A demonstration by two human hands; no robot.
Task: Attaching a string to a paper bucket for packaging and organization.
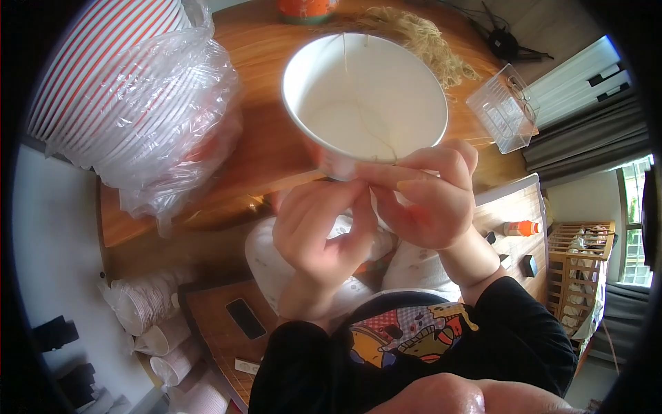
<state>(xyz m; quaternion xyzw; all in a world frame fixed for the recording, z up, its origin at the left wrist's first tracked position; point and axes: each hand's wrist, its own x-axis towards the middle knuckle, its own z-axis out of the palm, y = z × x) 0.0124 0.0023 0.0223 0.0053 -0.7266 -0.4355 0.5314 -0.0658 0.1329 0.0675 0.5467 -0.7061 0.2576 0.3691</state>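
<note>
A large paper bucket [314, 86], white inside with some red on its outer wall, stands open side up on the wooden table in front of me. One thin tan string [346, 62] hangs from its far rim, crosses the inside and reaches the near rim by my fingers. Just outside that near rim, the fingertips of my left hand [321, 228] and my right hand [434, 200] meet in a pinch. Both seem closed on the string; the bit between the fingertips is mostly hidden. The bucket's lower near side is behind my hands.
Stacked paper buckets [103, 76] in clear plastic stand at the left. Loose tan strings [431, 45] lie behind the bucket, and a clear plastic box [502, 110] is to the right. A phone [245, 319] and an orange-capped bottle [522, 228] lie on lower surfaces beside me.
</note>
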